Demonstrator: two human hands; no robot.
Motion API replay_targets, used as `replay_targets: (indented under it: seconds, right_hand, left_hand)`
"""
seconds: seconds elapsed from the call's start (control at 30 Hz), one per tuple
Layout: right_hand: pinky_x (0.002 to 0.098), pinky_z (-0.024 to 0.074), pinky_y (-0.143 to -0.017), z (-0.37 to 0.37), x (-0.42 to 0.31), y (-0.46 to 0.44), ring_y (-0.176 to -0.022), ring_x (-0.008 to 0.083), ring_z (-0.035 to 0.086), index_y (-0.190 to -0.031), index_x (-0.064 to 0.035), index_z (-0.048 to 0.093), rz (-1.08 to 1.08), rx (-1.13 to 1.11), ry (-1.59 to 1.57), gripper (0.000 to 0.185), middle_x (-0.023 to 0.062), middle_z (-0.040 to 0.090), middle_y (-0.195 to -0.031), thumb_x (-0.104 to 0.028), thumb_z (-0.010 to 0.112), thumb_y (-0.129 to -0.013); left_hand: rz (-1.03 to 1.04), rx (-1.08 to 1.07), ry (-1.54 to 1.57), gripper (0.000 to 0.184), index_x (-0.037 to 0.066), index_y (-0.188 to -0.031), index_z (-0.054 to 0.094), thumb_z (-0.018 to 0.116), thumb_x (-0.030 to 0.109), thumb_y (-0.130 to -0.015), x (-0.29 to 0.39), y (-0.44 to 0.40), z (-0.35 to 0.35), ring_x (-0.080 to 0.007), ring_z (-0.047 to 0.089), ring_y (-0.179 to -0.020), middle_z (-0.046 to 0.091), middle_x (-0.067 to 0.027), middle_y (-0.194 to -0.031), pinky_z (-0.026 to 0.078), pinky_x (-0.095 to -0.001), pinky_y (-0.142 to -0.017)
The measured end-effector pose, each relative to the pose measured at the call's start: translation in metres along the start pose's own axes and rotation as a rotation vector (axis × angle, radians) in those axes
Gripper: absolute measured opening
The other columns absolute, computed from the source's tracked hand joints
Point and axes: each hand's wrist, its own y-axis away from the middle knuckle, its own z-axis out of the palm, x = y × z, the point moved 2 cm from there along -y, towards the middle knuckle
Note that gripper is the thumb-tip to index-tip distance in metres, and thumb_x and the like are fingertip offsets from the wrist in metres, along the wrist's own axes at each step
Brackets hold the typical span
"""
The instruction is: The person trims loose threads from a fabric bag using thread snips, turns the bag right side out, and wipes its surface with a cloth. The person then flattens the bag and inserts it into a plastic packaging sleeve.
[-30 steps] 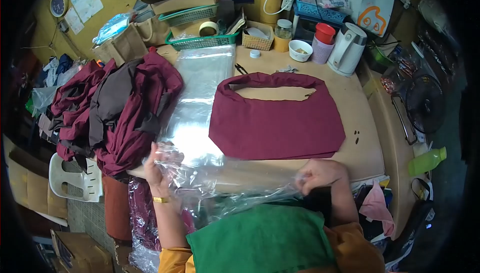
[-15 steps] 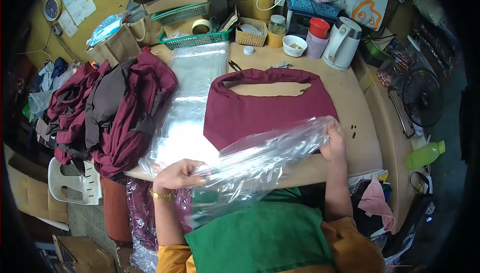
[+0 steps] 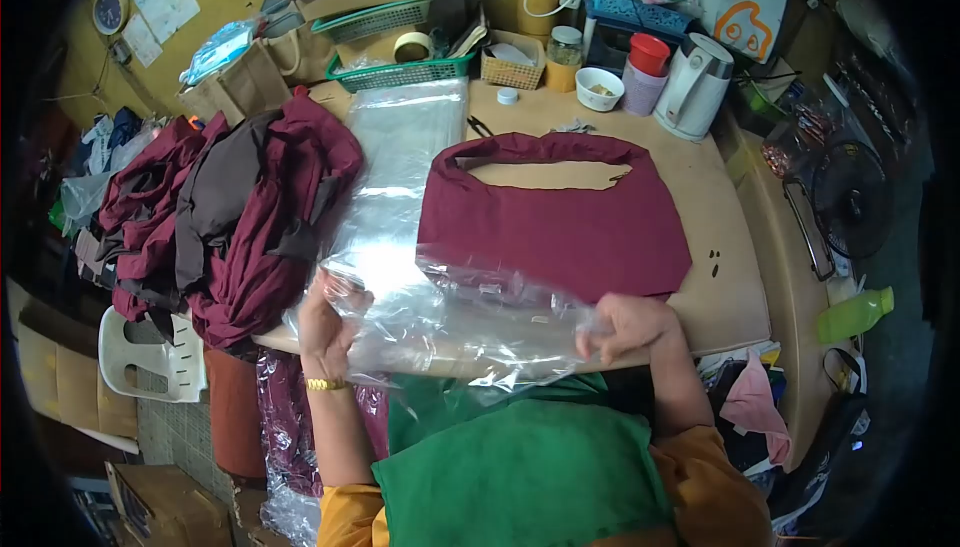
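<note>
A clear plastic bag (image 3: 460, 332) stretches between my two hands over the table's front edge. My left hand (image 3: 330, 325) grips its left end, fingers curled into the film. At its right end, my right hand (image 3: 630, 327) has its fingers bent around the plastic. Just beyond the bag, a folded maroon cloth bag (image 3: 555, 232) lies flat with its handle loop away from me; the film overlaps its near edge. To the left lies a stack of flat clear plastic bags (image 3: 395, 167), whose near end is partly under the film in my hands.
Maroon and grey cloth pieces (image 3: 235, 217) are heaped on the left. Along the back stand a green basket (image 3: 400, 75), a jar (image 3: 564, 57), a white bowl (image 3: 599, 90) and an electric kettle (image 3: 690, 87). Small black snips (image 3: 480, 127) lie behind the stack. A white plastic chair (image 3: 150, 357) stands at left.
My left hand has moved up and slightly left. My right hand has come down and left, so the plastic bag now stretches lower and more level between them.
</note>
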Motion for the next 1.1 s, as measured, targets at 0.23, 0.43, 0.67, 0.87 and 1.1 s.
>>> replay_targets:
  seconds: [0.23,0.43,0.67,0.87,1.1]
  right_hand:
    - [0.0299,0.0492,-0.054,-0.034,0.043,0.003,-0.054,0.0137,0.055,-0.093,-0.0097,0.066,-0.550,0.359,-1.161,0.053,0.0027,0.053,-0.059,-0.060,0.051,-0.094]
    - [0.0309,0.0434,-0.050,0.000,0.026,0.004,-0.054,0.0151,0.053,-0.080,-0.0059,0.065,-0.128,-0.021,-0.080,0.023,0.0065,0.060,-0.068,-0.026,0.062,-0.090]
    - [0.0271,0.0374,-0.046,-0.023,0.028,-0.015,-0.052,0.0094,0.046,-0.084,-0.0126,0.053,-0.552,0.468,-1.209,0.043,0.0011,0.047,-0.062,-0.052,0.047,-0.100]
    - [0.0367,0.0499,-0.059,0.015,-0.002,-0.026,-0.065,0.0201,0.062,-0.093,-0.0041,0.064,-0.148,0.032,-0.362,0.038,0.0111,0.065,-0.078,-0.041,0.054,-0.096]
    - [0.0337,0.0470,-0.058,-0.017,0.021,-0.032,-0.055,0.0124,0.048,-0.091,-0.0057,0.063,-0.393,0.048,-1.371,0.049,-0.0007,0.049,-0.058,-0.052,0.051,-0.098]
  left_hand:
    - [-0.231,-0.844,-1.434,0.039,0.000,-0.112,0.069,0.070,0.032,-0.090,-0.007,0.023,0.020,-0.0173,0.064,-0.090,0.071,-0.0103,-0.094,0.050,-0.0362,-0.082]
    - [0.050,-0.202,0.008,0.021,0.007,-0.095,0.065,0.063,0.027,-0.097,-0.017,-0.001,-0.016,-0.0044,0.049,-0.063,0.068,-0.0009,-0.084,0.043,-0.0212,-0.062]
    - [-0.171,-0.828,-0.845,0.038,-0.002,-0.106,0.063,0.070,0.033,-0.092,-0.005,0.014,-0.018,-0.0178,0.065,-0.068,0.065,-0.0063,-0.072,0.052,-0.0284,-0.066]
    - [-0.200,-0.739,0.621,0.030,0.006,-0.098,0.064,0.054,0.034,-0.101,0.020,-0.001,-0.019,-0.0188,0.066,-0.071,0.065,-0.0056,-0.069,0.050,-0.0278,-0.064]
    - [-0.252,-0.843,-1.052,0.029,0.002,-0.112,0.063,0.061,0.028,-0.098,0.011,0.013,-0.046,-0.0136,0.064,-0.078,0.067,-0.0053,-0.085,0.053,-0.0286,-0.071]
